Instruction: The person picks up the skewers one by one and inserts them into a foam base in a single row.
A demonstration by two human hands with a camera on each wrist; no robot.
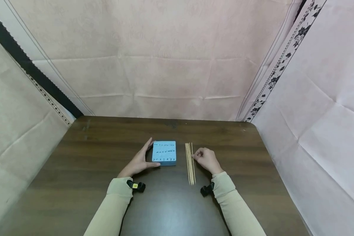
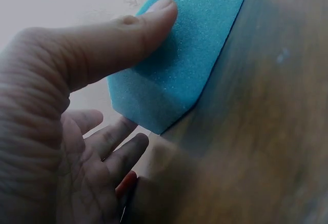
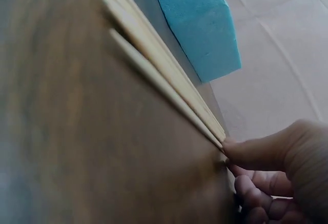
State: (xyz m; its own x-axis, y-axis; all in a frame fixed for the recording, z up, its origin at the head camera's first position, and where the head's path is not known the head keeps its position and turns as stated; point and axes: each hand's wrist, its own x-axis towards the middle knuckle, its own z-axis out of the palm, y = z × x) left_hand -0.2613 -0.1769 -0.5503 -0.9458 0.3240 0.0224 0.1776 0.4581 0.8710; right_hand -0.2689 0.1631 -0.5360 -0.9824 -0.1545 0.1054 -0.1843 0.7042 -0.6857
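Note:
A blue foam block [image 1: 164, 151] with rows of small dark marks on top lies on the table. My left hand [image 1: 141, 160] is at its left side, thumb along the near side and fingers at the far left corner; in the left wrist view the thumb lies against the block [image 2: 179, 49], the fingers loosely spread. Right of the block lie several thin wooden sticks [image 1: 189, 164], roughly parallel. My right hand [image 1: 207, 160] pinches the rightmost stick between thumb and fingertips; the right wrist view shows this stick [image 3: 159, 83] beside the others, its tip end apart from them.
The brown wooden table [image 1: 91, 164] ends at a far edge, where a pale cloth [image 1: 165, 82] hangs behind it. More cloth hangs at the left and right sides. Each wrist wears a small black camera.

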